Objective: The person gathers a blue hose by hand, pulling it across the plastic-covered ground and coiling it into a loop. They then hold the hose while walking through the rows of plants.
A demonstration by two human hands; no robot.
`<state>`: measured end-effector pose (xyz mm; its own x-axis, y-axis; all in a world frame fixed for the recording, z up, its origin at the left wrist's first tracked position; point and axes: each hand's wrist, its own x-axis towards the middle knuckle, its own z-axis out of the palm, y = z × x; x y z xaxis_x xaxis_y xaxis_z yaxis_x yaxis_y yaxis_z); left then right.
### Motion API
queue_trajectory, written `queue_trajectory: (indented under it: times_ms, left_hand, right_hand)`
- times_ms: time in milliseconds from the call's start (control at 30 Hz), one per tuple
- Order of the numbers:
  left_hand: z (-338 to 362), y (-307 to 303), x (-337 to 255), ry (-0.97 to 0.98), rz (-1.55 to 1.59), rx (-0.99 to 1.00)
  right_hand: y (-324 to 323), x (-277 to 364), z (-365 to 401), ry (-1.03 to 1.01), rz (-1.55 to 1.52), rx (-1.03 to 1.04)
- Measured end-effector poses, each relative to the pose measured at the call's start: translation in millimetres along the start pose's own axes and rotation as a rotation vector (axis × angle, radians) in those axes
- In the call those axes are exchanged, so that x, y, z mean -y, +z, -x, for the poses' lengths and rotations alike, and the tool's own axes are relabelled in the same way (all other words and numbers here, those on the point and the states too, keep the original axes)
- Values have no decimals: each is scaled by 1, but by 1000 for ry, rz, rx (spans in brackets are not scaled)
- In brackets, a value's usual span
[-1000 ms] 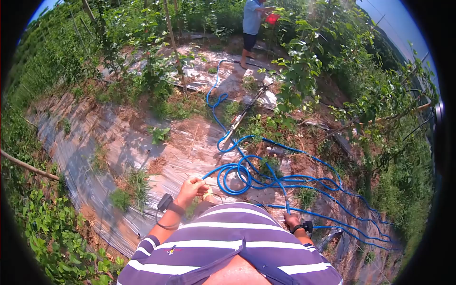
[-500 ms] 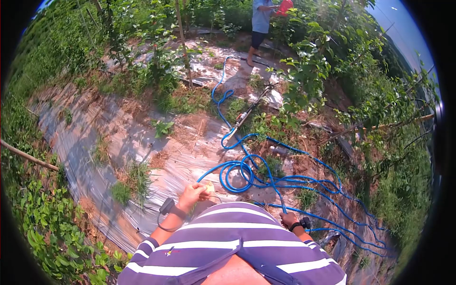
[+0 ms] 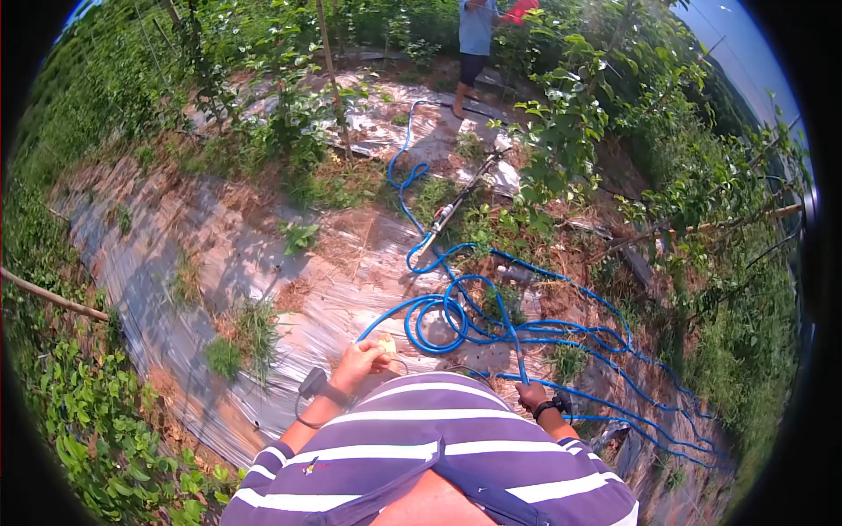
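Left: your left hand (image 3: 358,361), just left of lower centre, is grasping the blue hose (image 3: 517,349), fingers curled in; a pale yellow thing (image 3: 387,344) is showing beside them, too unclear to name. Centre: the hose is lying in loose loops on the plastic sheet (image 3: 342,302), the slack probably sparing both grips any pull. A long pole (image 3: 468,191) is lying at upper centre; a co-worker (image 3: 474,39) is standing at the top beside a red thing (image 3: 520,10). Right: your right hand (image 3: 531,396), right of lower centre, is clenching another stretch of hose, likely steadying it; more strands are trailing rightward.
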<state>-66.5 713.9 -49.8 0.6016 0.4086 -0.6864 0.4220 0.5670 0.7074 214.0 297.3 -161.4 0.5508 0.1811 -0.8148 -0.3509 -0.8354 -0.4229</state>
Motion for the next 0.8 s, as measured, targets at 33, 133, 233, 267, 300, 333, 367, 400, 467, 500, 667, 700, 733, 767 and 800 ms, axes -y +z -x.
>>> queue_trajectory:
  times_ms: [33,133,233,267,300,333,367,400,467,500,667,700,733,767,800]
  left_hand:
    - [-1,2,-3,1,-4,3]
    - [3,8,-5,-13,7,11]
    - [1,10,-7,-3,-7,20]
    - [0,10,-6,-8,-11,22]
    - [-1,10,-7,-12,-16,24]
    - [-2,10,-7,-12,-17,25]
    - [-3,10,-7,-16,-24,21]
    - [-2,11,-6,-23,-30,18]
    - [0,12,-5,-27,-31,16]
    - [1,14,-7,-24,-34,14]
    - [8,20,-10,-17,-11,43]
    - [9,21,-10,-26,-11,50]
    - [10,23,-10,-28,-9,51]
    - [11,24,-10,-25,16,58]
    - [11,26,-10,-24,39,65]
  right_hand:
    - [0,1,-1,0,-5,-2]
    - [2,-1,1,0,-2,8]
    - [3,-5,1,-18,-10,5]
    - [5,-7,1,-22,-17,2]
    - [6,-8,0,-26,-23,-1]
    - [6,-7,-1,-26,-25,-1]
    - [5,-8,-2,-11,-10,-2]
    - [5,-11,-4,6,7,-3]
    - [7,-17,-8,13,-26,15]
    - [7,-12,-6,14,-62,32]
    - [4,-6,0,10,-9,2]
    - [2,-5,0,11,-1,8]
    - [0,-4,0,13,7,14]
    - [-1,-2,-1,16,9,13]
    - [-2,-1,-4,7,24,7]
